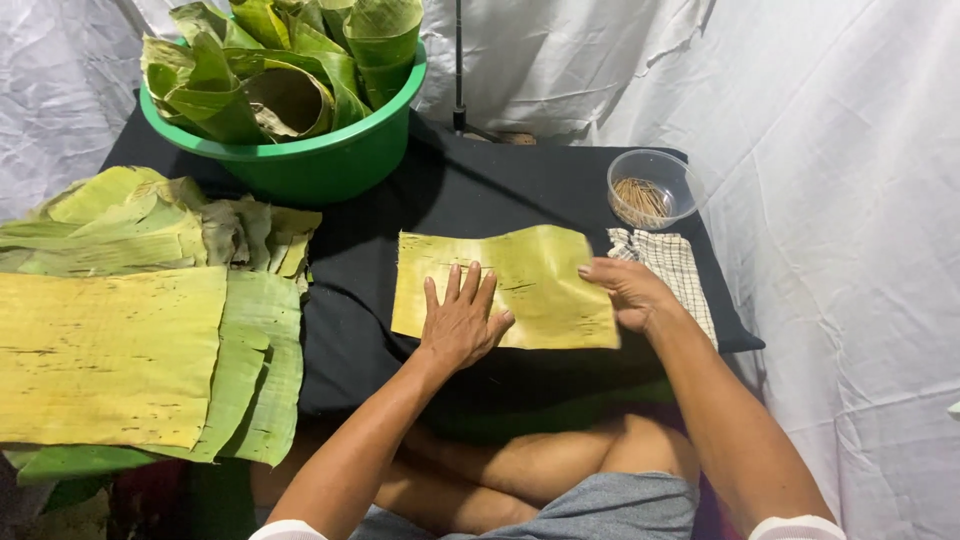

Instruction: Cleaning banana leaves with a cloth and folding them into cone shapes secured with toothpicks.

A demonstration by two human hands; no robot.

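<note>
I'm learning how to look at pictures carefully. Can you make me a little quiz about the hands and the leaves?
1. True or false: the left hand lies flat on the yellow-green leaf piece.
2. What holds the thin wooden sticks? A) green basin B) clear plastic bowl C) checked cloth
3. Fill in: the right hand touches the leaf piece's ___ edge.

Key:
1. True.
2. B: the clear plastic bowl; the green basin holds rolled leaves, and the checked cloth lies flat below the bowl.
3. Right.
</note>
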